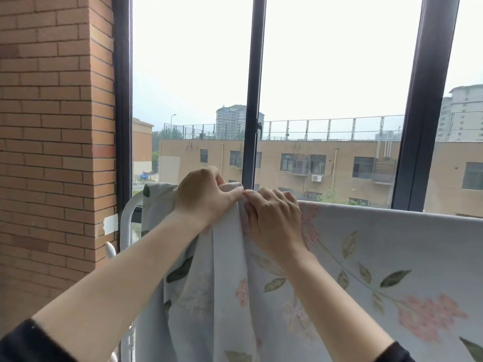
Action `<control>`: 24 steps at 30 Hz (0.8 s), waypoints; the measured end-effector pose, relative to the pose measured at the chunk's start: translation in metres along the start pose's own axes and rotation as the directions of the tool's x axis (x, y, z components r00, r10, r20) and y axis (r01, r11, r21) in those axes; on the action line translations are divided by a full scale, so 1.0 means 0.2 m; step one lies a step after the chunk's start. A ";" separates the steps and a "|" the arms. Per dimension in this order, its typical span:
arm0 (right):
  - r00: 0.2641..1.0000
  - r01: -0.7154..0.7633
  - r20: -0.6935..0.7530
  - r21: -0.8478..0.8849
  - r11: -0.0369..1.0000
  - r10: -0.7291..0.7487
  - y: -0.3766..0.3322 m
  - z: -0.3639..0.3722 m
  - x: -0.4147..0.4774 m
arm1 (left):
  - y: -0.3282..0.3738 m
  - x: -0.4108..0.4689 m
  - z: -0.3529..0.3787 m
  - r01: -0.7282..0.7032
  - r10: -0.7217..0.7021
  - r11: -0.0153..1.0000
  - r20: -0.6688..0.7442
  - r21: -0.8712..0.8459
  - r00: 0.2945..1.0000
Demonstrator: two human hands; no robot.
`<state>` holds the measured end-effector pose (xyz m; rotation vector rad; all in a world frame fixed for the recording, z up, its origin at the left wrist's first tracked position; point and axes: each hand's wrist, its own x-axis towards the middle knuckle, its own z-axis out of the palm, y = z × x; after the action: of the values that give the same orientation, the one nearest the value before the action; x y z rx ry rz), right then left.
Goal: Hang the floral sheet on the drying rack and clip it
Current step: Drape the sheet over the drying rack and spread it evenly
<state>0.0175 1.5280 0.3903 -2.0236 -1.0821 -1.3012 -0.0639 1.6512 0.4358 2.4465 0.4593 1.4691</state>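
I see the left hand point(203, 197) and right hand point(271, 218) gripping the bunched floral sheet point(392, 257) atop the drying rack point(126, 218); brick wall point(52, 126) at nine o'clock.

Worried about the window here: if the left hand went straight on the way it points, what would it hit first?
The left hand grips the floral sheet bunched over the top of the drying rack; that comes first. Beyond it, probably the dark window post, though depth is unclear.

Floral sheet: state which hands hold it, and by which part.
Both: left hand and right hand pinch the floral sheet at its bunched top edge over the drying rack.
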 end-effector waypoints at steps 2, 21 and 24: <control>1.000 -0.001 -0.007 -0.002 1.000 0.001 0.02 -0.01 -0.01 | 0.01 0.03 0.00 -0.003 0.003 1.000 0.032 0.022 0.999; 0.991 -0.049 0.122 -0.050 0.998 0.055 0.00 -0.06 0.00 | -0.29 0.03 -0.11 0.103 -0.109 0.993 -0.092 -0.062 0.990; 0.973 -0.053 0.223 -0.040 0.998 0.061 -0.05 -0.09 0.07 | -0.32 0.04 -0.12 0.086 -0.090 0.995 -0.096 -0.040 0.991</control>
<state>0.0027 1.5251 0.4096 -2.2521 -1.0966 -1.0890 -0.0914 1.7134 0.4294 2.3040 0.5492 1.5517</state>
